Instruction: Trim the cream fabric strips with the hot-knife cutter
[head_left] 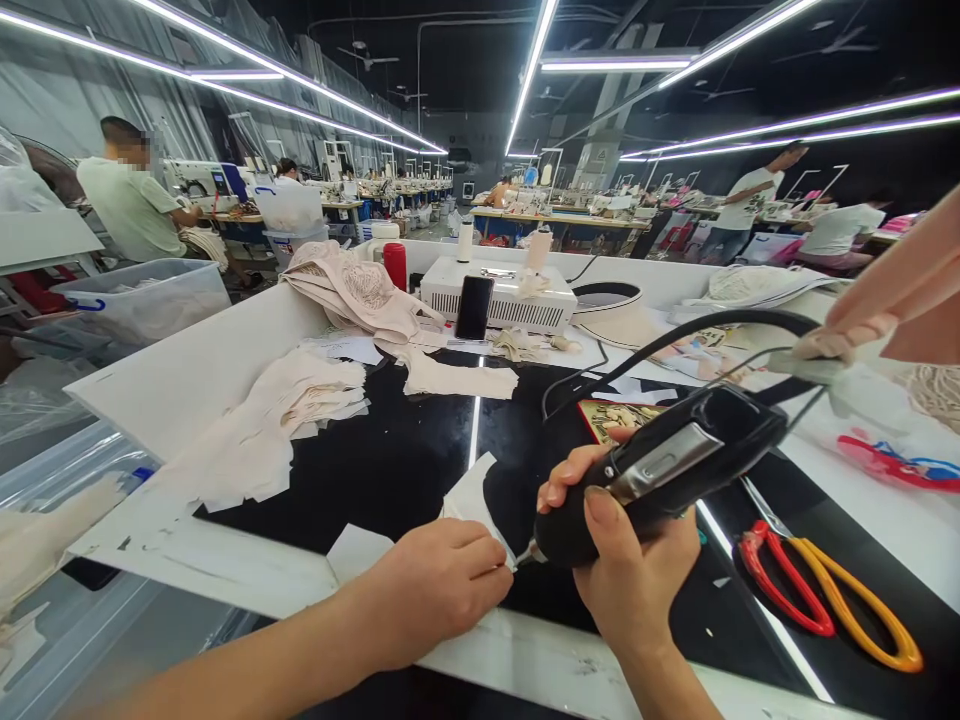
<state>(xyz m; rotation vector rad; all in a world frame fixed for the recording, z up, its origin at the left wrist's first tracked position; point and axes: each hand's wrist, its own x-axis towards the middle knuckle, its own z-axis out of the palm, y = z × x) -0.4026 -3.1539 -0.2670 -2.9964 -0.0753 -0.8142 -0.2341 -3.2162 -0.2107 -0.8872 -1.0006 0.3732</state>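
My right hand [637, 560] is wrapped round a black corded hand-held power tool [667, 470] with a silver plate on its side. The tool's narrow metal tip [531, 553] points left, at the corner of a small curved white fabric piece [474, 500]. Pinching that piece near the same corner, the fingers of my left hand [442, 580] are closed on the black tabletop [405, 450]. A flat white piece [358, 552] lies just left of my left hand. Scissors [802, 570] with one red and one orange handle rest right of my right hand.
Layered pale fabric pieces [300, 400] spread at the left, with bra cups [352, 285] behind. A phone [474, 308] leans on a white vented box [510, 290]. The tool's black cord [697, 325] arches right, by a blurred pinkish shape [900, 280]. Several people work farther back.
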